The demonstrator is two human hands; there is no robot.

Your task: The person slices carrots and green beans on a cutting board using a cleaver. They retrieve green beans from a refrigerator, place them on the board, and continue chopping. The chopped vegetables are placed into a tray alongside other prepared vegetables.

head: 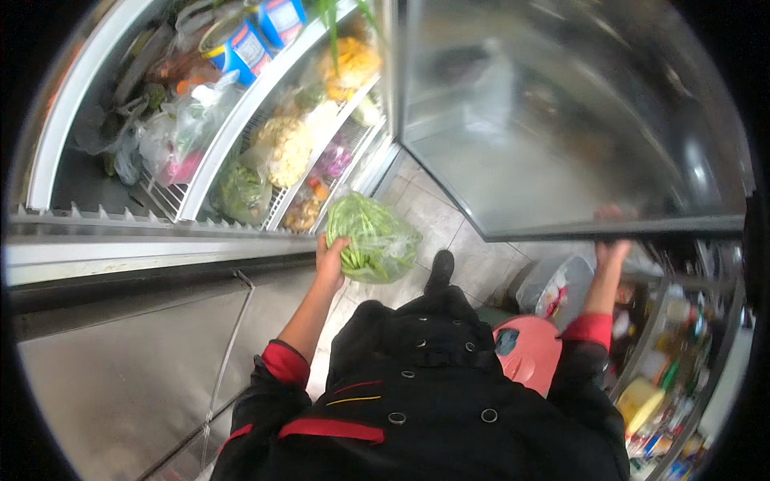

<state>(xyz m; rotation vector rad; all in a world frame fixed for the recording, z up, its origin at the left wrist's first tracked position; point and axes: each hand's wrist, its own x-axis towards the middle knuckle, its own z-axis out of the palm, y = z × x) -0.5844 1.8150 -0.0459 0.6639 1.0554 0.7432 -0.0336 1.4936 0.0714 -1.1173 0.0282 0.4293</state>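
My left hand (331, 260) grips a clear plastic bag of green beans (376, 240), held over the floor in front of the lower fridge shelves. On the right, my right hand (612, 249) holds the edge of a glass fridge door (541, 150), which stands swung open. Part of that hand's fingers shows blurred through the glass. The upright fridge at the left has white wire shelves (162, 195). On them sit bagged cauliflower (283, 150), a bag of leafy greens (243, 189), a purple vegetable (334, 157) and blue tins (240, 51).
A grey bin (550, 285) and a pink plastic lid (529, 349) stand close by my right side. Beyond them, a shelf rack (656, 361) is crowded with jars and containers. A stainless steel cabinet (126, 355) lies at the left, and tiled floor (433, 216) shows between.
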